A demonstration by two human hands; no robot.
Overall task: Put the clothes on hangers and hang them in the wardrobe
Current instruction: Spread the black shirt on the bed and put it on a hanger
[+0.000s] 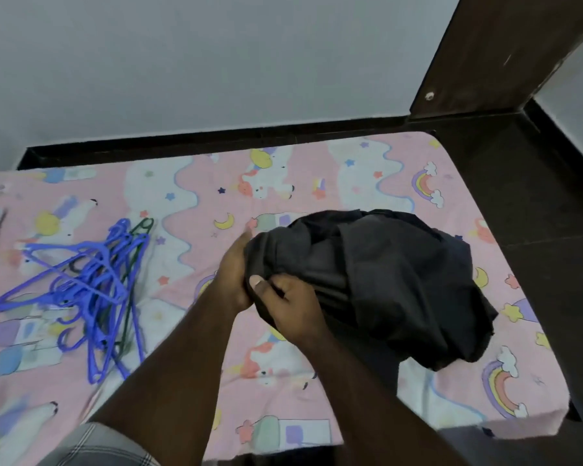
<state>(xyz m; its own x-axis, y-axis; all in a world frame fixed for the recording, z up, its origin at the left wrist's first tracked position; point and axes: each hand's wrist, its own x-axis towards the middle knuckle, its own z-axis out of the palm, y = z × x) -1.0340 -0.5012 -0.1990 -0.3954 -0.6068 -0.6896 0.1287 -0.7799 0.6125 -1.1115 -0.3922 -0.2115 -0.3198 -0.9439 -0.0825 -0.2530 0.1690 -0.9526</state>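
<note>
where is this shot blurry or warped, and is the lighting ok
Head view: wide-angle bending curves the bed edges; the dark garment and blue hangers are motion-soft, as are the left hand and right hand; light is even, no glare.

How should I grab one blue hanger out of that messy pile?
Take the topmost blue hanger by its long straight bar, coming down from above. The hangers in the pile lie flat on the bed sheet with hooks and arms crossed, so pulling on a hook would probably drag others along. Both hands, left hand and right hand, are busy holding the black garment.
</note>
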